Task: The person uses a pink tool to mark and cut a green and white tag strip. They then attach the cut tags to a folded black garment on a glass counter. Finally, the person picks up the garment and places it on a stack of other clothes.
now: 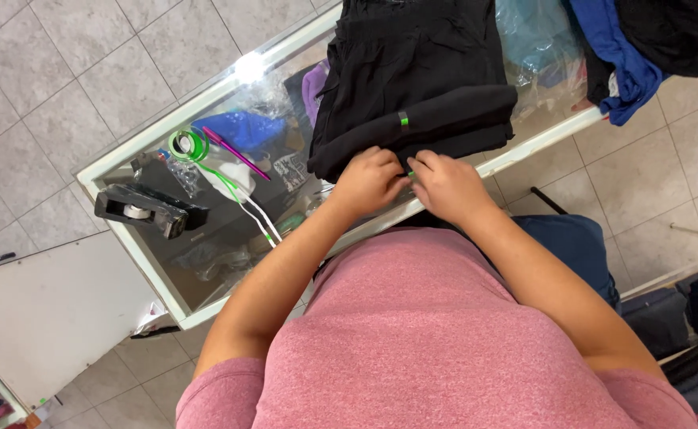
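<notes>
On glass counter (206, 103), hands (apparently pinching) black garment (412, 87).

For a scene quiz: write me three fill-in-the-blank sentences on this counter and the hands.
1. Both hands, left hand and right hand, meet at the near edge of a folded ____ garment.
2. The tape dispenser sits on a ____ counter.
3. The band around the garment is ____.
Missing words: black; glass; green
</notes>
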